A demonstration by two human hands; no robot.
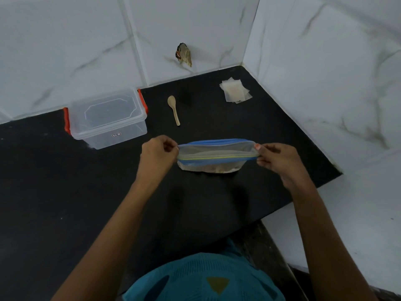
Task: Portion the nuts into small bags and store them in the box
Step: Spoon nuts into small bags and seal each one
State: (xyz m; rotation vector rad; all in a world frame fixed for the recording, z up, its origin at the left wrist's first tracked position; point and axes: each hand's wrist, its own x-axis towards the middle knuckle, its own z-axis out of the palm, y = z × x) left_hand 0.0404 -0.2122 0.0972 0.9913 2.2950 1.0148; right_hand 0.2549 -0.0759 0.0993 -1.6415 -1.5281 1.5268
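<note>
Left hand (159, 152) and right hand (274, 158) pinching zip bag (217, 154) ends at centre frame, lidded box (107, 119) upper left, spoon (173, 109), small bags (235, 90) upper right

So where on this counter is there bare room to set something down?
Bare counter lies between the wooden spoon and the stack of small bags, and across the wide near stretch in front of the box. Crowded: mid-counter, where left hand and right hand hold the zip bag.

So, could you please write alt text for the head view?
Left hand and right hand pinch the ends of a blue-topped zip bag of nuts at a black counter. Behind lie a lidded clear box, a wooden spoon and small bags.
</note>
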